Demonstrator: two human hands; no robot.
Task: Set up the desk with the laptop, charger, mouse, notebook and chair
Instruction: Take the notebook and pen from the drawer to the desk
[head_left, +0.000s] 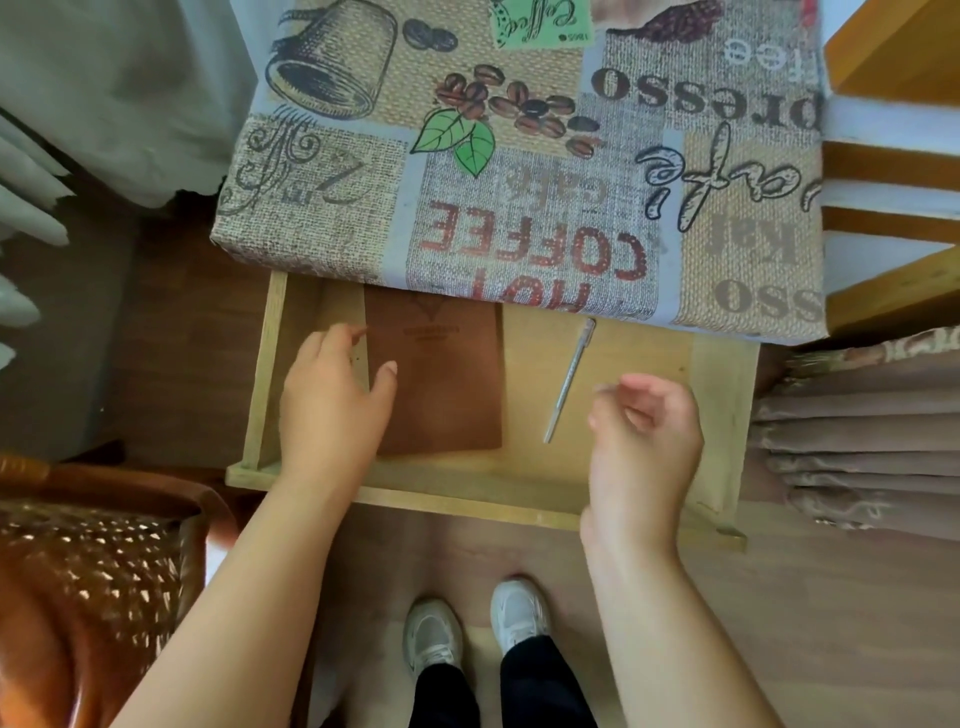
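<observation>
In the open drawer (722, 374), left hand (332, 400) overlaps notebook's (447, 374) left edge.

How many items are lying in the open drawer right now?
2. A brown notebook lies at the left, under the left hand; a silver pen lies right of it. The drawer's back is hidden under the tabletop, so more may be there.

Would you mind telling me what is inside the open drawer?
A brown notebook and a pen lie in the drawer. Its back part is hidden under the desk.
</observation>
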